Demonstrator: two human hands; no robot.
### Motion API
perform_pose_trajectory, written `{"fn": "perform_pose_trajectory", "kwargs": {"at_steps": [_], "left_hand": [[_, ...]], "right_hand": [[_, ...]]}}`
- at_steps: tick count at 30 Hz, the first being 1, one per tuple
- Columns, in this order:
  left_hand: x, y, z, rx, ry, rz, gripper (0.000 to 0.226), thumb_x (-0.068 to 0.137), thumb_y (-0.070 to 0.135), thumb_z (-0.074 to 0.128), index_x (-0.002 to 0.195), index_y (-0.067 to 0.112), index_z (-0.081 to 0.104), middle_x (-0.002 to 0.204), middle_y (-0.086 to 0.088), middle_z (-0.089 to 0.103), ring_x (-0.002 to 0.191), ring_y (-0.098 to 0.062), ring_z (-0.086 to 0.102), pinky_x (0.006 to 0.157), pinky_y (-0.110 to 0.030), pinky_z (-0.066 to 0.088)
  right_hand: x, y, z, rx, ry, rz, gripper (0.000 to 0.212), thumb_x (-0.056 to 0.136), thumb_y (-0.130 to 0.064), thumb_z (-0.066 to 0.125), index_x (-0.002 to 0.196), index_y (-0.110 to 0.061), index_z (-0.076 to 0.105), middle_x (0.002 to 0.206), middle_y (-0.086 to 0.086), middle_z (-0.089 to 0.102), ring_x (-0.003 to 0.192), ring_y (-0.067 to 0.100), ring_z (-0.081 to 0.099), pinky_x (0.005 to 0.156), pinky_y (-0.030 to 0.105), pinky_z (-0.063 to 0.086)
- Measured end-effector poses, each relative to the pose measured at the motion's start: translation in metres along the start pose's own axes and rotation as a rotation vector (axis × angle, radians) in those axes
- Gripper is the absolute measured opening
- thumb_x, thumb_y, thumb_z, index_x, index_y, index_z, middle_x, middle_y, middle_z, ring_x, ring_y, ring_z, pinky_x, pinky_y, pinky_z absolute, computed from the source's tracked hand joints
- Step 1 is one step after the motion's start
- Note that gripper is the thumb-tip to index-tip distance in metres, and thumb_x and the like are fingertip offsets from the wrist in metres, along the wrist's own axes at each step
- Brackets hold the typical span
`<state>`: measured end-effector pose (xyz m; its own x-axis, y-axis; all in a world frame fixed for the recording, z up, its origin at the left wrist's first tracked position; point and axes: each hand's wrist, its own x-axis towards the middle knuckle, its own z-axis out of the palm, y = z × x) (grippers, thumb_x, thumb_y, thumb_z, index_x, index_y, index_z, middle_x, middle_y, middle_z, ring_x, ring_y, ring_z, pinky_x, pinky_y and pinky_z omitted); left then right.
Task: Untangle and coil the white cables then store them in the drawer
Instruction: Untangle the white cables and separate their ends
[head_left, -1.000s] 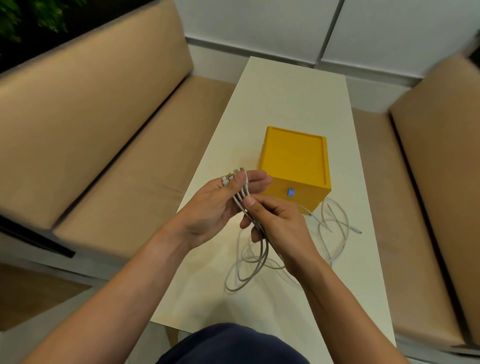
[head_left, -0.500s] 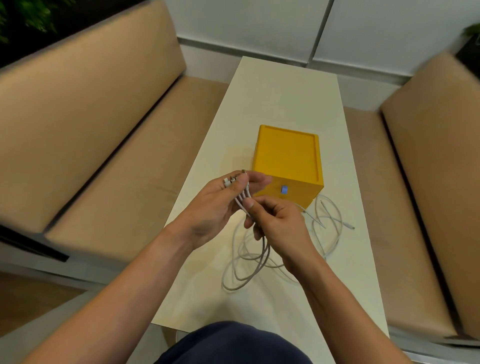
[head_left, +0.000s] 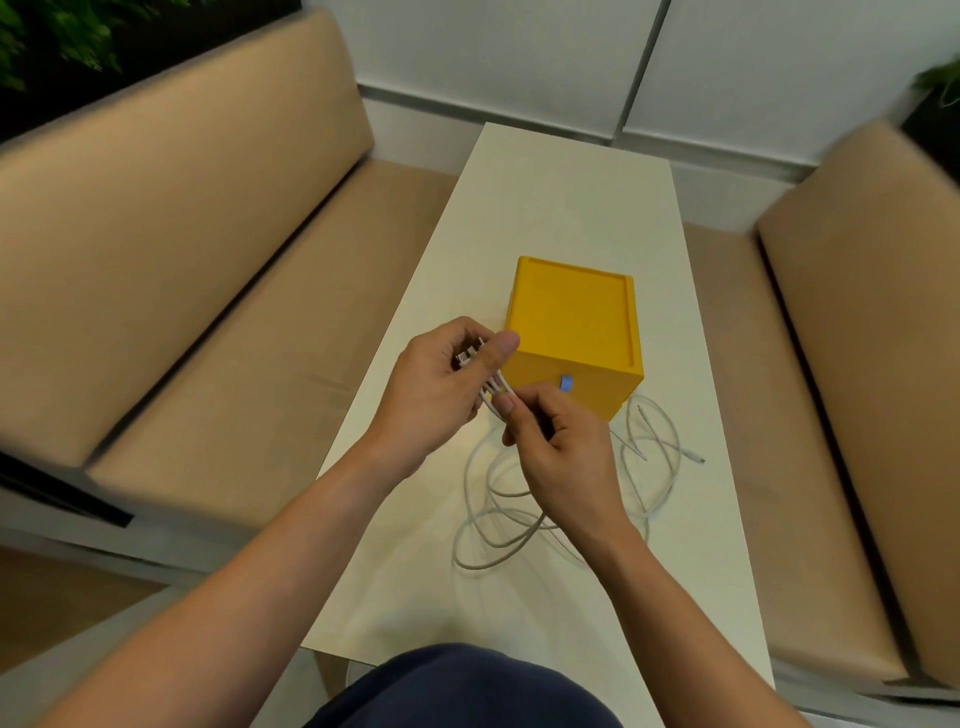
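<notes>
Several white cables (head_left: 498, 525) lie in loose tangled loops on the white table (head_left: 571, 197), in front of a yellow drawer box (head_left: 574, 322) whose small blue knob (head_left: 566, 383) faces me; the drawer is closed. My left hand (head_left: 441, 395) pinches a bunch of the cables' plug ends between thumb and fingers, just left of the box. My right hand (head_left: 561, 457) grips the same cables a little below the plugs, and the strands hang from it down to the table. One free plug end (head_left: 693, 458) lies at the right.
Beige cushioned benches (head_left: 208, 291) flank the narrow table on both sides, the right one (head_left: 857, 364) close to its edge. A white wall stands beyond the far end. My dark-clothed knee (head_left: 467, 691) is at the near edge.
My left hand has curled tighter around the plug ends and my right hand has slid slightly down the cables. The view has shifted a little.
</notes>
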<state>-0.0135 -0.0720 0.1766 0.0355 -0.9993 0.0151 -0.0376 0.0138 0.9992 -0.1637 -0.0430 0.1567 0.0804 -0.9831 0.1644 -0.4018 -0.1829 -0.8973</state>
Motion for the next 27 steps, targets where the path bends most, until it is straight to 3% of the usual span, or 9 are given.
{"fn": "perform_pose_trajectory", "kwargs": {"at_steps": [4,8,11,15,18,23,25,27], "left_hand": [[0.002,0.001,0.000,0.038,0.064,0.046,0.030,0.085,0.042,0.078,0.087,0.013,0.070,0.055,0.003,0.055,0.045,-0.017,0.048,0.044,-0.028,0.042],[0.003,0.001,-0.002,-0.102,-0.001,0.013,0.033,0.078,0.039,0.080,0.094,0.011,0.070,0.077,-0.016,0.071,0.051,-0.018,0.057,0.051,-0.028,0.050],[0.005,-0.001,-0.005,-0.124,-0.066,-0.061,0.041,0.077,0.043,0.078,0.099,0.010,0.069,0.091,-0.028,0.072,0.057,-0.021,0.059,0.055,-0.030,0.053],[0.004,-0.006,-0.005,-0.122,-0.142,-0.163,0.049,0.079,0.056,0.070,0.086,0.007,0.067,0.074,-0.025,0.066,0.051,-0.019,0.052,0.047,-0.026,0.045],[0.002,-0.008,-0.004,-0.142,-0.083,-0.110,0.040,0.078,0.049,0.074,0.077,0.010,0.066,0.067,-0.018,0.063,0.047,-0.017,0.050,0.044,-0.026,0.044],[-0.002,-0.008,-0.006,-0.063,-0.036,-0.028,0.028,0.078,0.040,0.078,0.088,0.016,0.069,0.066,-0.007,0.071,0.049,-0.019,0.058,0.049,-0.029,0.051],[-0.004,-0.008,-0.006,-0.063,-0.049,-0.030,0.026,0.077,0.041,0.078,0.087,0.018,0.070,0.067,-0.010,0.072,0.049,-0.020,0.059,0.050,-0.030,0.052],[-0.004,-0.009,-0.007,-0.065,-0.055,-0.026,0.025,0.077,0.046,0.077,0.074,0.022,0.069,0.065,-0.018,0.068,0.046,-0.022,0.056,0.047,-0.029,0.048]], "right_hand": [[-0.002,-0.002,-0.003,0.061,0.020,-0.017,0.018,0.102,-0.028,0.062,0.090,-0.019,0.072,0.066,-0.012,0.063,0.052,0.005,0.047,0.048,0.018,0.033],[-0.002,0.000,-0.007,0.092,0.051,-0.027,0.018,0.102,-0.026,0.062,0.090,-0.018,0.071,0.064,-0.014,0.061,0.051,0.005,0.045,0.048,0.016,0.031],[-0.001,0.003,-0.008,0.051,0.048,-0.048,0.016,0.103,-0.026,0.061,0.093,-0.019,0.072,0.067,-0.015,0.062,0.052,0.006,0.046,0.049,0.018,0.032],[-0.002,0.007,-0.007,0.056,0.044,-0.070,0.014,0.103,-0.023,0.060,0.097,-0.018,0.072,0.070,-0.011,0.063,0.050,0.006,0.045,0.048,0.017,0.031],[-0.004,0.009,-0.005,0.056,0.033,-0.050,0.016,0.102,-0.026,0.061,0.099,-0.017,0.074,0.071,-0.009,0.065,0.050,0.006,0.045,0.047,0.018,0.032],[-0.001,0.010,-0.009,0.070,-0.021,0.019,0.019,0.102,-0.030,0.062,0.095,-0.019,0.075,0.069,-0.009,0.068,0.052,0.006,0.043,0.049,0.020,0.032],[-0.003,0.009,-0.011,0.088,-0.017,0.006,0.018,0.102,-0.028,0.063,0.093,-0.018,0.074,0.067,-0.010,0.066,0.052,0.006,0.043,0.049,0.019,0.032],[-0.006,0.007,-0.010,0.108,-0.009,-0.015,0.017,0.102,-0.025,0.063,0.091,-0.016,0.073,0.066,-0.011,0.065,0.051,0.006,0.043,0.048,0.018,0.032]]}}
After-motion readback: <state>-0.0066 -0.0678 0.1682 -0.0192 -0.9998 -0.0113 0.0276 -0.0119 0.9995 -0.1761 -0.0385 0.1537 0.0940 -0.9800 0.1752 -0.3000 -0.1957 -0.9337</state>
